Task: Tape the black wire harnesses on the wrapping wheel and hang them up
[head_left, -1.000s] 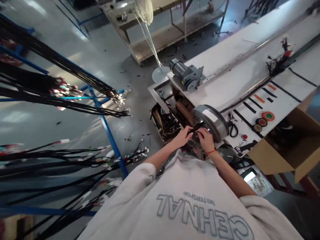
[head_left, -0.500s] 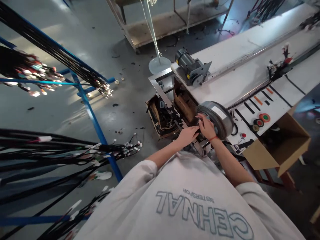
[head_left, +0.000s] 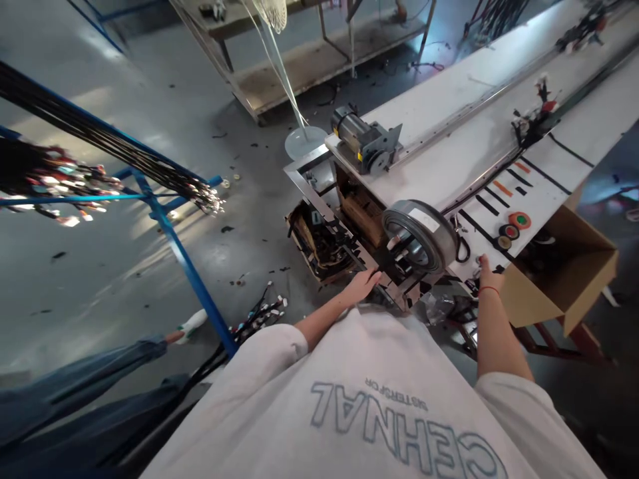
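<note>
My left hand (head_left: pixel 363 285) lies at the near end of the conveyor frame (head_left: pixel 319 194), just below the grey drum (head_left: pixel 420 234). Its fingers are pinched on a black strip (head_left: pixel 383 269) that runs toward the drum. My right hand (head_left: pixel 487 274) is out to the right at the edge of the white bench (head_left: pixel 479 150), close to a red button (head_left: pixel 480 258) and small black parts. A red band circles its wrist. I see only the back of that hand; its fingers are hidden.
A grey motor (head_left: pixel 363 143) is bolted to the bench's end. An open cardboard box (head_left: pixel 566 276) hangs at the right. A floor box of black parts (head_left: pixel 319 241) lies below. Blue racks (head_left: pixel 172 236) hold black wire harnesses (head_left: pixel 100 143). A leg in jeans (head_left: pixel 100 376) stretches across the lower left.
My right hand has left the drum and moved right to the bench edge. My left hand stays by the frame's end. The view has swung, bringing a jeans-clad leg into sight.
</note>
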A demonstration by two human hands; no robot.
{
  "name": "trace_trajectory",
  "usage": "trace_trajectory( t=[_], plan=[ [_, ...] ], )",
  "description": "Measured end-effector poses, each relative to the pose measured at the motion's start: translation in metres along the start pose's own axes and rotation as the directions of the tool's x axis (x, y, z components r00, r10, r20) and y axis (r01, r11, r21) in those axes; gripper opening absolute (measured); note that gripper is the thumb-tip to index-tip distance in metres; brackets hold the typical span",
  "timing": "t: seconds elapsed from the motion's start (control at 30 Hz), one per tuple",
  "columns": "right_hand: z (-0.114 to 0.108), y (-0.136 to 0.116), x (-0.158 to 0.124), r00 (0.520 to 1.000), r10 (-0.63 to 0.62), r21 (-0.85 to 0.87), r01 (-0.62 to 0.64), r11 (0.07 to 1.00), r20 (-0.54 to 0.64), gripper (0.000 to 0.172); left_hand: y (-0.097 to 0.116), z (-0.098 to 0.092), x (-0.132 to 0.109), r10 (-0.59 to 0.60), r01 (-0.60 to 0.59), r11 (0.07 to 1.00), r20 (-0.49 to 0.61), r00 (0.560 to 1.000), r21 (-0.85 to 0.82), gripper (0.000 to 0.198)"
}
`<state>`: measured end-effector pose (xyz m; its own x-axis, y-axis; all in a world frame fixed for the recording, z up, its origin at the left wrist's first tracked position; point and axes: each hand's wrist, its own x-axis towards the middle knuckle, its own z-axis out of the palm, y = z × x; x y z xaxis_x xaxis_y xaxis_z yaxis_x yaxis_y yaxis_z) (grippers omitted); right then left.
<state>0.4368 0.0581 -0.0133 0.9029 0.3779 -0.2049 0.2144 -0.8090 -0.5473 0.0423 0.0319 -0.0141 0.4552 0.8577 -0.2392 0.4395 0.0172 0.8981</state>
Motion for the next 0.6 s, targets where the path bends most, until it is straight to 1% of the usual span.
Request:
trace_trajectory(
  t=[0.07, 0.1, 0.2, 0.27, 0.3, 0.33, 0.4, 0.43, 0.47, 0.5, 0.53, 0.6],
  plan=[
    [0.008, 0.005, -0.001, 0.996, 0.085, -0.014, -0.086, 0.996, -0.041, 0.081, 0.003, -0.004, -0.002, -0.011, 0.010, 1.000, -0.054, 0.998, -0.014, 0.046],
    [0.009, 0.006, -0.004, 0.993, 0.100, -0.016, -0.101, 0.995, -0.059, 0.083, 0.004, -0.006, -0.003, -0.016, 0.014, 1.000, -0.080, 0.997, -0.018, 0.047],
    [0.010, 0.006, -0.011, 0.993, 0.088, -0.029, -0.090, 0.995, -0.080, 0.080, 0.006, -0.010, -0.003, -0.042, 0.042, 0.999, -0.133, 0.990, -0.004, 0.047],
    [0.009, 0.003, -0.013, 0.990, 0.102, -0.032, -0.105, 0.994, -0.093, 0.078, 0.004, -0.012, -0.001, -0.058, 0.060, 0.998, -0.140, 0.989, 0.008, 0.045],
    [0.009, 0.002, -0.013, 0.989, 0.107, -0.035, -0.111, 0.993, -0.100, 0.078, 0.002, -0.014, 0.000, -0.060, 0.061, 0.998, -0.110, 0.992, 0.013, 0.044],
    [0.009, 0.000, -0.013, 0.988, 0.111, -0.038, -0.116, 0.993, -0.106, 0.078, -0.002, -0.015, 0.000, -0.055, 0.056, 0.998, -0.050, 0.997, 0.019, 0.042],
    [0.009, -0.002, -0.013, 0.986, 0.119, -0.047, -0.125, 0.991, -0.115, 0.078, -0.010, -0.018, -0.004, -0.044, 0.039, 0.998, 0.107, 0.993, 0.046, 0.038],
    [0.009, -0.002, -0.013, 0.985, 0.126, -0.047, -0.132, 0.990, -0.118, 0.077, -0.015, -0.020, -0.008, -0.049, 0.038, 0.997, 0.154, 0.987, 0.071, 0.036],
    [0.010, -0.003, -0.013, 0.984, 0.135, -0.041, -0.140, 0.989, -0.120, 0.075, -0.019, -0.022, -0.014, -0.061, 0.046, 0.994, 0.153, 0.986, 0.099, 0.035],
    [0.011, -0.002, -0.013, 0.983, 0.142, -0.030, -0.146, 0.989, -0.120, 0.073, -0.023, -0.023, -0.020, -0.076, 0.063, 0.990, 0.109, 0.991, 0.123, 0.034],
    [0.011, -0.002, -0.013, 0.982, 0.146, -0.016, -0.149, 0.989, -0.120, 0.072, -0.025, -0.024, -0.027, -0.089, 0.083, 0.987, 0.041, 0.995, 0.138, 0.034],
    [0.013, 0.000, -0.011, 0.982, 0.142, 0.001, -0.143, 0.990, -0.126, 0.070, -0.026, -0.026, -0.040, -0.094, 0.104, 0.983, -0.071, 0.993, 0.149, 0.035]
  ],
)
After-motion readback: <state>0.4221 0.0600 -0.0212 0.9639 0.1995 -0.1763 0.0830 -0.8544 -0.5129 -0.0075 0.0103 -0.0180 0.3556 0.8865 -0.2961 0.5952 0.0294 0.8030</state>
